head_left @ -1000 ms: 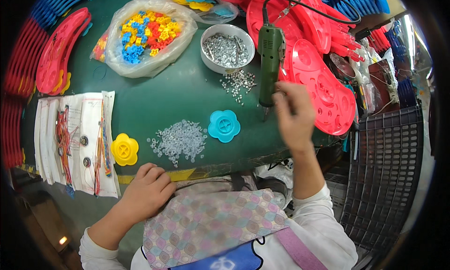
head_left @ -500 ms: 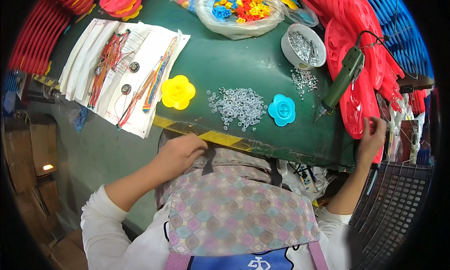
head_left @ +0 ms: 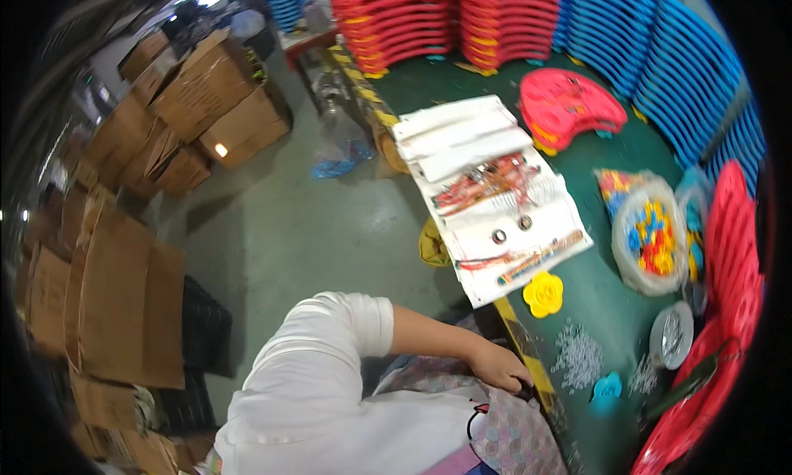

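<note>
Fingers curled, the left hand (head_left: pixel 500 366) is at the striped edge of a green table (head_left: pixel 596 297), its hold on anything impossible to tell; the right hand is out of view. Clear bits (head_left: pixel 577 358) lie on the table between a yellow flower (head_left: pixel 544 294) and a blue flower (head_left: pixel 607 387). White sheets (head_left: pixel 469 231) nearby and a carton (head_left: pixel 202 91) at far left bear print too blurred to read.
</note>
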The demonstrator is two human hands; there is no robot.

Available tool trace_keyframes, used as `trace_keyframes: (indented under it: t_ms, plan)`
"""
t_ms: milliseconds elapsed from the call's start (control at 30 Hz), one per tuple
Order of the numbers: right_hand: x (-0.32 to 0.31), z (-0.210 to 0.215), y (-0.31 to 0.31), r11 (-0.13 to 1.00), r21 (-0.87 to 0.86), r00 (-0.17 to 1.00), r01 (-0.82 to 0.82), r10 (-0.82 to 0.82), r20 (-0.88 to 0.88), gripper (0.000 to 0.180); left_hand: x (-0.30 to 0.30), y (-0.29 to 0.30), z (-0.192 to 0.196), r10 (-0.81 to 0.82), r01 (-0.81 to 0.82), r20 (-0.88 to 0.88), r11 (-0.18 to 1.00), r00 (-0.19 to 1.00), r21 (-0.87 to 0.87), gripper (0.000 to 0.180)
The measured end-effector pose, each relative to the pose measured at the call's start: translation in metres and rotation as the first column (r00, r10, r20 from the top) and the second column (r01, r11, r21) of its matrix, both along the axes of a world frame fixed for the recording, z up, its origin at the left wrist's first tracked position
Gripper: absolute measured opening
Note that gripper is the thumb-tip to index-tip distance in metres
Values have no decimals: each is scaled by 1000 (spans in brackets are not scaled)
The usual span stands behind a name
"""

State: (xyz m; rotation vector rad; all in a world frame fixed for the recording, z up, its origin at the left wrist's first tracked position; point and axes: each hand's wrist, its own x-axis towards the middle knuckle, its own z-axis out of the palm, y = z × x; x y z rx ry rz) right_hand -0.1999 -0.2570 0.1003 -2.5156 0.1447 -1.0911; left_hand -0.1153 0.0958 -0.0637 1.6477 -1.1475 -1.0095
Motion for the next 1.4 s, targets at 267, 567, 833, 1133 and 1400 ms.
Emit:
trace_keyframes:
  t_ms: [267,567,833,1133,1400]
  plan:
    - [74,-64,65,860,466,823,-209,412,-392,55,45,4,59,224,-227,90,974,970,28,35]
    - [101,-77,45,533,833,813,-150,546,-202,68,39,-34,117,80,-280,-891,958,446,-54,68]
    - [73,-11,-42,-306,875,721,-375,496,483,80,34,-3,134,360,-634,-879,768,312,89,61]
    - [40,-12,-19,322,944,901,-67,426,-81,48,96,27,132,608,-859,-659,498,443,-119,54]
    - [24,-78,0,496,866,898,68,348,-269,50,100,20,94,726,-766,-433,633,535,114,56]
